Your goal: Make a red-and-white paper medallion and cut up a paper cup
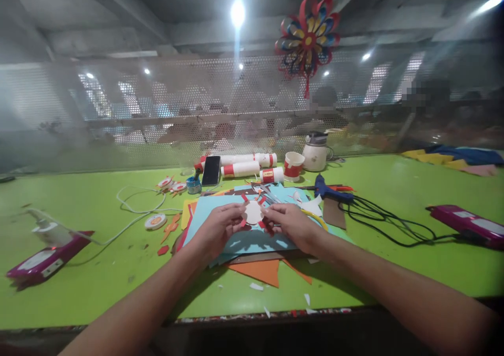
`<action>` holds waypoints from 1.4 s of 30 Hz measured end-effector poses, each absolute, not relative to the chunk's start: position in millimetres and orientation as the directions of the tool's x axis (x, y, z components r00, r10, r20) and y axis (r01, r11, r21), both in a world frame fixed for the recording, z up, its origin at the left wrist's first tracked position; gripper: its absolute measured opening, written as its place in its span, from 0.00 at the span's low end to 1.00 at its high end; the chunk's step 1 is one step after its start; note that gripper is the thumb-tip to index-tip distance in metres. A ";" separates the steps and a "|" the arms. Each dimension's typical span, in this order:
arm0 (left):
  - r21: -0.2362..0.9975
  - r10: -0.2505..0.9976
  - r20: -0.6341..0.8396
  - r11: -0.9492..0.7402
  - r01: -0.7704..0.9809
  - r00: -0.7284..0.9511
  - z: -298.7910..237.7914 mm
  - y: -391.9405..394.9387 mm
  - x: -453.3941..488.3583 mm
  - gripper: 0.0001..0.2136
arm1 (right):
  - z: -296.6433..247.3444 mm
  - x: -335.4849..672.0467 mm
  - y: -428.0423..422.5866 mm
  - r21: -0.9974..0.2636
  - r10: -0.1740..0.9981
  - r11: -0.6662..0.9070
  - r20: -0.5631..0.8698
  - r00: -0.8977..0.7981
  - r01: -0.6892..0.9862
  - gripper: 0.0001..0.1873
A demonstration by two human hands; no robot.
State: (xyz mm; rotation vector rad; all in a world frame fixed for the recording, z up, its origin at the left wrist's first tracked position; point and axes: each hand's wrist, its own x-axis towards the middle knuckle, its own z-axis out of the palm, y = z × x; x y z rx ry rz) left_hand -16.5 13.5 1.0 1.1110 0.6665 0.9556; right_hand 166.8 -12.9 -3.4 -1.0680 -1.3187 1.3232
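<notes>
Between my two hands is a round white paper disc point(254, 212) with several red strips sticking out around its edge. My left hand point(224, 224) pinches its left side, and my right hand point(291, 222) pinches the right side. Both are held above a stack of coloured paper topped by a light blue sheet point(208, 209). Scissors point(271, 192) lie on the stack just beyond the disc, partly covered by scraps. A yellow ring-like strip point(317, 219) shows beside my right hand.
Behind the stack are a phone point(211, 170), a blue glue pot point(193, 185), white-and-red paper tubes point(240, 169), a cup point(293, 166) and a kettle-like jug point(315, 152). A blue glue gun point(333, 190) trails black cable rightward. Purple power strips point(468, 223) sit at both sides.
</notes>
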 end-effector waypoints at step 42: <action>0.945 0.921 0.018 0.111 -0.307 0.388 2.0 51.0 -38.8 0.03 | -5.1 184.0 -3.3 -0.706 0.842 0.473 0.539 -0.033 0.527 0.18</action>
